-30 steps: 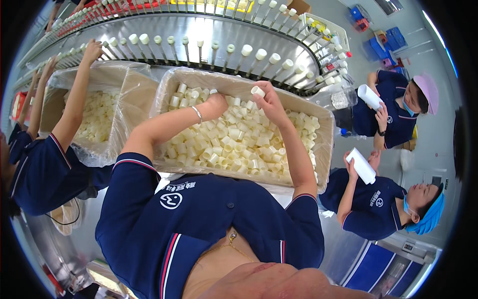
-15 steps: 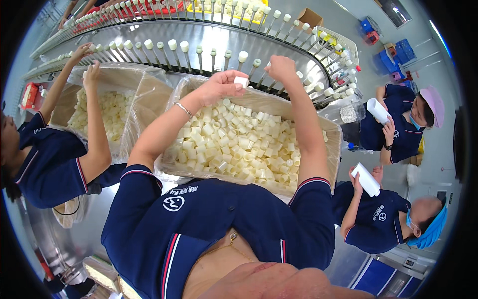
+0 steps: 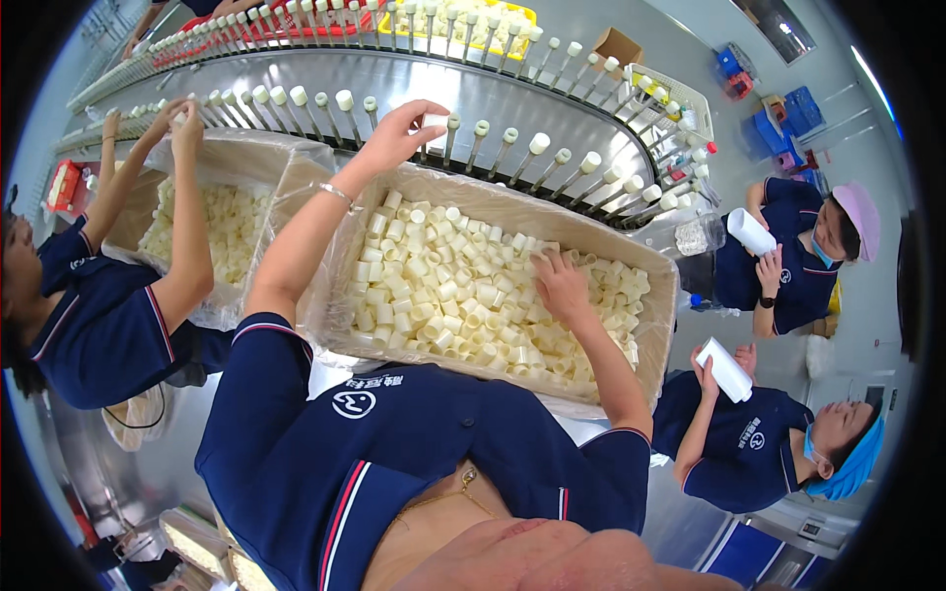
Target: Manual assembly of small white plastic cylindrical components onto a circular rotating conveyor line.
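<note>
My left hand (image 3: pixel 404 133) is closed on a short white plastic cap (image 3: pixel 435 121), held between thumb and fingers beside the metal pegs (image 3: pixel 449 148) of the near row. Some pegs around it carry white caps and others have bare tops. Lower and to the right, my right hand (image 3: pixel 562 283) reaches into a big lined carton (image 3: pixel 658 340) full of loose cream-white caps (image 3: pixel 443 286). Its fingers are slightly apart and rest among the caps; the fingertips are partly hidden, with no held cap showing.
A curved steel machine bed (image 3: pixel 384 79) with rows of pegs runs across the far side. To the left, a co-worker (image 3: pixel 108 305) reaches over another carton (image 3: pixel 281 187) of caps. Two people on the right hold white cylindrical pieces. A yellow tray (image 3: pixel 537 20) stands beyond the bed.
My right hand has come down from the pegs into the carton. My left hand has moved left and farther up, still with a white cap. The near pegs have shifted.
</note>
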`<state>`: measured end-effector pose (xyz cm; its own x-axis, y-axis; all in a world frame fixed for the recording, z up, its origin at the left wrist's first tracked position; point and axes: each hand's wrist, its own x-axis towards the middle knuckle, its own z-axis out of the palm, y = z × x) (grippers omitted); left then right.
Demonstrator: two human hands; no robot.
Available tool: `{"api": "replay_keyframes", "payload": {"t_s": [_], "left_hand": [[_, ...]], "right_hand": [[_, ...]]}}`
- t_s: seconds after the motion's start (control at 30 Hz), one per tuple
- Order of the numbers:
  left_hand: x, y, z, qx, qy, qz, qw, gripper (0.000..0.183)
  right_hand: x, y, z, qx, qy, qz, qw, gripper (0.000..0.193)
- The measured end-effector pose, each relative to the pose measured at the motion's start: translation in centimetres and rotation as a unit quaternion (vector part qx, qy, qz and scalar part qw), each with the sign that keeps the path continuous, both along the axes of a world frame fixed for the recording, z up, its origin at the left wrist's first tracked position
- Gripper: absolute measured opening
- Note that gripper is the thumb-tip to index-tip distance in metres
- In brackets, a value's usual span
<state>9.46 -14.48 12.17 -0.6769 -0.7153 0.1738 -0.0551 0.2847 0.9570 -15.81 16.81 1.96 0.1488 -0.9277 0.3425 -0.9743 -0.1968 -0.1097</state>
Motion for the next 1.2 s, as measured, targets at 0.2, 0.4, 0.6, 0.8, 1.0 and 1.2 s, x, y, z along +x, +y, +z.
{"api": "replay_keyframes", "payload": {"t_s": [0.2,0.4,0.6,0.8,1.0,1.2], "left_hand": [[-6.0,-2.1,0.0,-0.439,-0.199,-0.005,0.876,0.026],[-12.7,-2.6,-0.5,-0.518,-0.351,-0.1,0.773,0.027],[-15.3,-0.4,-0.5,-0.481,-0.346,-0.095,0.8,0.037],[-15.1,2.5,-1.3,-0.399,-0.156,-0.056,0.902,0.036],[-9.6,5.2,0.6,-0.126,0.009,-0.104,0.987,0.03],[-3.2,3.1,0.5,-0.153,-0.13,-0.018,0.979,0.044]], "right_hand": [[-1.0,0.5,-3.7,0.231,-0.028,-0.081,0.969,0.041],[-2.0,-0.9,-2.5,0.306,-0.096,-0.06,0.945,0.045],[-0.1,-2.3,2.2,0.156,-0.29,-0.083,0.941,0.035],[-0.1,-5.8,6.9,0.092,-0.662,-0.032,0.743,0.031],[-1.1,-10.2,10.7,-0.011,-0.588,-0.062,0.807,0.027],[-5.5,-16.1,10.0,0.039,-0.23,-0.306,0.923,0.038]]}}
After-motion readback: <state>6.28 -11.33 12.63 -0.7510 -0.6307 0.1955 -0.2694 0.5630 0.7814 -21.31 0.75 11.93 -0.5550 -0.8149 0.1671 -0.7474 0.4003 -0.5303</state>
